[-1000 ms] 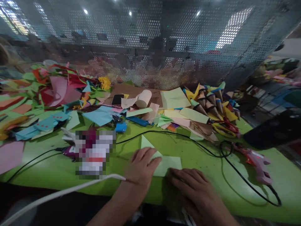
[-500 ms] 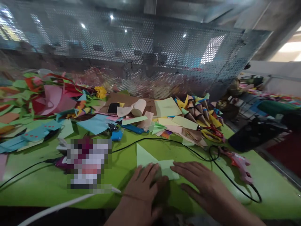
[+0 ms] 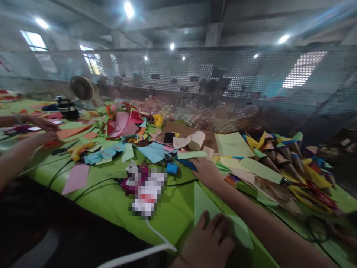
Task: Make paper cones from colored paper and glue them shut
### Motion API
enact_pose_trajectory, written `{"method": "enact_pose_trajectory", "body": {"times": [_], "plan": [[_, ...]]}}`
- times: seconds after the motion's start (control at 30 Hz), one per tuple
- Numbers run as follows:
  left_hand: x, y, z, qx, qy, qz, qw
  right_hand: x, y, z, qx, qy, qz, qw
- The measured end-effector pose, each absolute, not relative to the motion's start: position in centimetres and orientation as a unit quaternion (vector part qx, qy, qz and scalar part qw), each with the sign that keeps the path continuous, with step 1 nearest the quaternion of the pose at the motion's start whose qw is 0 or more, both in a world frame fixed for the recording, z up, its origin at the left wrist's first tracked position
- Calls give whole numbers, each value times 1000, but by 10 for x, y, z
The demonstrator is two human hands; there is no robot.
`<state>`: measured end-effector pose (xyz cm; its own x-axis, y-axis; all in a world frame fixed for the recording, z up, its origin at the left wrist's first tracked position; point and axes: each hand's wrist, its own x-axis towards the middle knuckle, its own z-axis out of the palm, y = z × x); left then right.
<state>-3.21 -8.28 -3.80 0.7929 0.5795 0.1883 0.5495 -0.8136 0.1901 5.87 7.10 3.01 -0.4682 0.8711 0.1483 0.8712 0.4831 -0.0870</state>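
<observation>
Okay, left hand (image 3: 212, 240) with fingers loosely spread on pale green paper (image 3: 205, 204), lower center; likely light, easily creased, best pinched by edges. Right hand (image 3: 208, 173) mid-frame, can't tell finger grip.

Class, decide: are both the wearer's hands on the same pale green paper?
No: the left hand lies on a pale green paper, while the right hand is beyond it, near a blue object.

A pale green sheet of paper (image 3: 205, 203) lies on the green tabletop (image 3: 114, 203), one sharp corner pointing away at its left, a straight-edged part extending right, its near middle covered. Beyond it lies a slim blue object (image 3: 185, 162), partly hidden.
</observation>
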Motion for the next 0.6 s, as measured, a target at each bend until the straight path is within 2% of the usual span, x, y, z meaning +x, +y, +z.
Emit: {"method": "enact_pose_trajectory", "body": {"times": [0.17,0.27,0.4,0.43,0.53,0.6], "plan": [[-19,-76,-61,924,343,161,47,52,87,23,-530,-840,50,103],[-14,-76,-70,910,374,177,24,64,89,29,-531,-831,128,111],[-19,-78,-67,923,324,201,-44,95,66,43,-506,-816,238,145],[-22,-78,-63,927,315,199,-50,106,55,45,-505,-800,276,172],[-31,-83,-49,936,304,175,-23,141,9,44,-525,-592,517,327],[-36,-87,-40,942,294,162,30,166,-28,39,-522,-475,588,396]]}}
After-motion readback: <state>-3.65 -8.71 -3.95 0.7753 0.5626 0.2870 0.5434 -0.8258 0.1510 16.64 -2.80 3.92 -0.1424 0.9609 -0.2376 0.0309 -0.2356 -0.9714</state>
